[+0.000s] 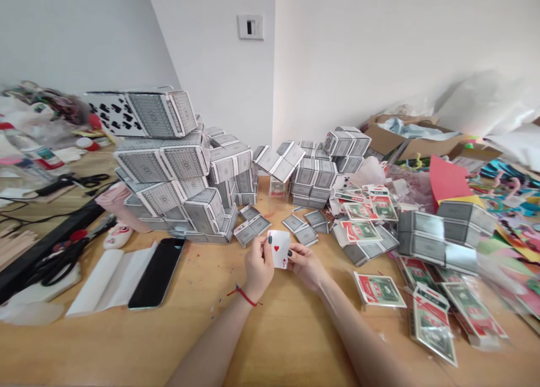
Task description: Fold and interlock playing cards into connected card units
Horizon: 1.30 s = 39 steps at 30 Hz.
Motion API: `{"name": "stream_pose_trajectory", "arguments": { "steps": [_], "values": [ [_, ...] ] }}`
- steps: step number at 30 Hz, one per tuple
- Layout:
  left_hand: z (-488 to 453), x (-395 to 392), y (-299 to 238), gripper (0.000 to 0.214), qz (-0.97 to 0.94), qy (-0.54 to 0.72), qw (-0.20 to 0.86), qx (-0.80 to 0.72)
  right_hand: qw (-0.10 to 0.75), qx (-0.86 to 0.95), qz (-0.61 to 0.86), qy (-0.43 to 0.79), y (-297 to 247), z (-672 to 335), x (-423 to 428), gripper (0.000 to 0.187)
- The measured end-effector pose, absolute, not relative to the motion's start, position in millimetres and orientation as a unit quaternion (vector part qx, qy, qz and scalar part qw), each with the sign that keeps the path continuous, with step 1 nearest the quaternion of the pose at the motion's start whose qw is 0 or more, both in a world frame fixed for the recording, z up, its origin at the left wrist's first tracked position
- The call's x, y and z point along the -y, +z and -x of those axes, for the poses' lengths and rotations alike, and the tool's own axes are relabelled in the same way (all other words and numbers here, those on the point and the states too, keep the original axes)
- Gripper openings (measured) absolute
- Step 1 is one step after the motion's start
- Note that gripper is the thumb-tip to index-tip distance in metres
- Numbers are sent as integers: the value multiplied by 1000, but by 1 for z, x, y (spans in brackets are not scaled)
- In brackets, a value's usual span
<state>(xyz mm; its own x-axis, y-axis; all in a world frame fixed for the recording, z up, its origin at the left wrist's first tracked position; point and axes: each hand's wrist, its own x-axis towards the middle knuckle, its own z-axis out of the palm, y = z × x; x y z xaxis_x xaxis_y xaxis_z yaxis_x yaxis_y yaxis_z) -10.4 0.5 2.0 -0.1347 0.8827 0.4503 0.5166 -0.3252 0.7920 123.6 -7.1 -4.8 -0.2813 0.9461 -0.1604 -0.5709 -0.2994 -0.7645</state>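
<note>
An ace of hearts playing card [279, 251] is held face toward me over the table's middle. My left hand [259, 266] pinches its left edge, the thumb on the face. On the card's right edge my right hand [307, 266] closes with thumb and fingers. Just beyond the hands lie folded grey-backed cards [252, 227] on the left and more folded cards [301, 229] on the right. Blocks built from grey-backed cards form a tall stack [181, 179] at the left and a lower stack [314, 179] at the back right.
A black phone [158, 273] lies left beside a white paper roll [99, 277] and black scissors [63, 263]. Red and green card boxes [380, 290] are scattered to the right. Behind them stand a cardboard box [411, 148] and red paper [449, 178].
</note>
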Motion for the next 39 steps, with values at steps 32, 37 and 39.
{"name": "stream_pose_trajectory", "arguments": {
  "steps": [32, 37, 39],
  "values": [
    [-1, 6, 1, 22, -555, 532, 418, -483, 572, 417, 450, 545, 11, -116, 14, 21],
    [-2, 5, 2, 17, -514, 544, 470, -469, 567, 432, 453, 535, 9, -116, 13, 22],
    [-3, 4, 4, 15, -499, 552, 483, -462, 563, 429, 452, 543, 7, -116, 12, 20]
  ]
}}
